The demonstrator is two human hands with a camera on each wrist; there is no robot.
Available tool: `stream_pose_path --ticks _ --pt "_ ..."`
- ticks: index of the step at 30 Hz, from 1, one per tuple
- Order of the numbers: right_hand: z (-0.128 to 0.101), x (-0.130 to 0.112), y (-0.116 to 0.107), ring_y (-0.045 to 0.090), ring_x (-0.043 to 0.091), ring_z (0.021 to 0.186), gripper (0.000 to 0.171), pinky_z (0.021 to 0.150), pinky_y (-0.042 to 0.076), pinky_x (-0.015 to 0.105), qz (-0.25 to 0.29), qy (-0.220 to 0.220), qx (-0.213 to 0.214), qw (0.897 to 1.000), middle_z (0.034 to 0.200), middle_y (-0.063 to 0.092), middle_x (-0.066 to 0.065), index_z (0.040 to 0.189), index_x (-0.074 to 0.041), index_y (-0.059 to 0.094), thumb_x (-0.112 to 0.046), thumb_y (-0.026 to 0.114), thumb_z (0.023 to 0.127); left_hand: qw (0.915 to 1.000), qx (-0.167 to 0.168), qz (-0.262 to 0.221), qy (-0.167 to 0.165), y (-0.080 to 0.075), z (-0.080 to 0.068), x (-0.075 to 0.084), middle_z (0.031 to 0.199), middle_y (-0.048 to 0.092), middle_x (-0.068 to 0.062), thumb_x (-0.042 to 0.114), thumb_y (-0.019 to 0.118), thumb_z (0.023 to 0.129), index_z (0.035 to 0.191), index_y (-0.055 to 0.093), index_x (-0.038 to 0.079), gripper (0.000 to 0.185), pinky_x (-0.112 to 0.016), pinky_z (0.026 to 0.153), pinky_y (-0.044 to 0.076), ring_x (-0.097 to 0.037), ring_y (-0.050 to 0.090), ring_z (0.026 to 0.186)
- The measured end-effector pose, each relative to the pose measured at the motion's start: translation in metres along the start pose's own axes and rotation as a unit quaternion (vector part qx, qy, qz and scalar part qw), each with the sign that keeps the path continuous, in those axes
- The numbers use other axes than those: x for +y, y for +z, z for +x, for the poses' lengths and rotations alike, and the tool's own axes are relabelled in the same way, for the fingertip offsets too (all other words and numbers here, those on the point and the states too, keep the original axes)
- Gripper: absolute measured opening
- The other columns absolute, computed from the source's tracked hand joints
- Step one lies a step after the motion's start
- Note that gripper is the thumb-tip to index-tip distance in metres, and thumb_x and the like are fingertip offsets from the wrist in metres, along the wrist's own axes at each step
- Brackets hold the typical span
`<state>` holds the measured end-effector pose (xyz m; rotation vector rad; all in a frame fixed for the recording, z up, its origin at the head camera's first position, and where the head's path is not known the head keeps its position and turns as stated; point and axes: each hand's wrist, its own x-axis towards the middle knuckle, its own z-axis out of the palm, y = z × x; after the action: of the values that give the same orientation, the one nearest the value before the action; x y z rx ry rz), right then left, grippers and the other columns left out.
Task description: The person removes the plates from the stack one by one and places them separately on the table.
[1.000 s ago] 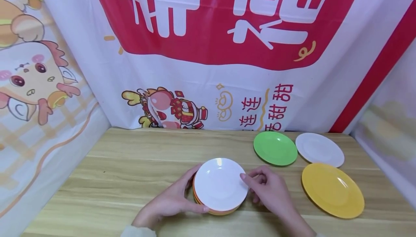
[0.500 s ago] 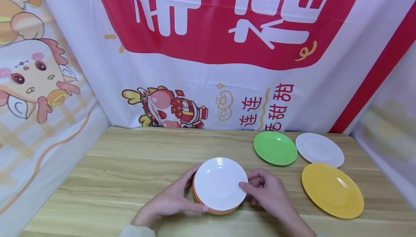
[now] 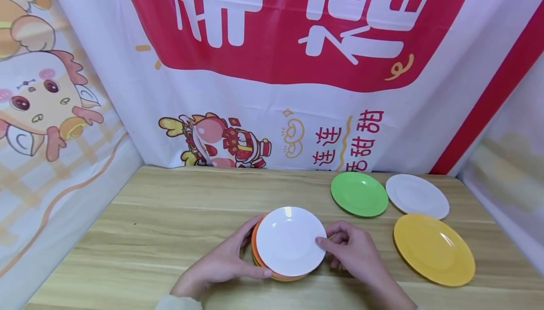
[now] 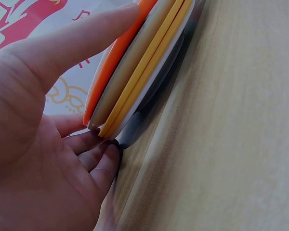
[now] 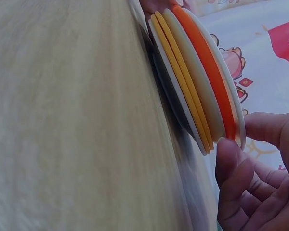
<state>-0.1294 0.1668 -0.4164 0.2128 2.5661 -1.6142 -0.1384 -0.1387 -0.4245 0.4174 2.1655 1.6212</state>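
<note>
1. The stack (image 3: 278,272) sat at the near middle of the table (image 3: 148,234), white plate (image 3: 291,240) on top.
2. The left hand (image 3: 221,265) curled round the stack's left edge, steadying it; that hold judged worth keeping low.
3. The right hand (image 3: 354,253) pinched the white plate's right rim with thumb (image 5: 231,159) and fingers; a level lift judged best.
4. Farther right lay the yellow plate (image 3: 433,248), green plate (image 3: 359,193) and a second white plate (image 3: 417,195), apart; nothing blocked the way.
</note>
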Motion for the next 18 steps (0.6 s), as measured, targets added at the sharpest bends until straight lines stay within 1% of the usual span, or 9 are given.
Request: stream_pose_path --ticks 3,9,18 --pt "0.000 -0.001 -0.001 0.066 0.022 0.056 0.030 0.050 0.055 0.031 0.007 0.001 0.000 1.000 0.075 0.068 0.007 0.106 -0.006 0.072 -0.024 0.089 0.089 1.0000 -0.003 0.002 0.000 -0.001 0.000 0.000 0.173 0.037 -0.005 0.026 0.100 0.077 0.170 0.029 0.022 0.117 -0.063 0.135 0.014 -0.032 0.031 0.162" --pt "0.001 0.002 -0.004 0.065 0.021 0.056 0.033 0.048 0.054 0.032 0.011 -0.011 -0.001 1.000 0.075 0.068 0.007 0.109 -0.003 0.072 -0.024 0.088 0.089 1.0000 -0.007 0.006 0.003 -0.001 -0.001 0.001 0.172 0.039 -0.003 0.027 0.099 0.078 0.170 0.029 0.023 0.116 -0.062 0.134 0.015 -0.030 0.032 0.161" --pt "0.003 0.003 -0.011 0.066 0.021 0.058 0.033 0.049 0.056 0.033 0.019 -0.017 -0.005 1.000 0.075 0.069 0.006 0.112 -0.002 0.071 -0.022 0.086 0.091 0.9999 -0.006 0.007 -0.005 0.000 -0.002 0.002 0.174 0.038 -0.004 0.030 0.099 0.078 0.171 0.027 0.023 0.118 -0.064 0.135 0.016 -0.031 0.031 0.163"
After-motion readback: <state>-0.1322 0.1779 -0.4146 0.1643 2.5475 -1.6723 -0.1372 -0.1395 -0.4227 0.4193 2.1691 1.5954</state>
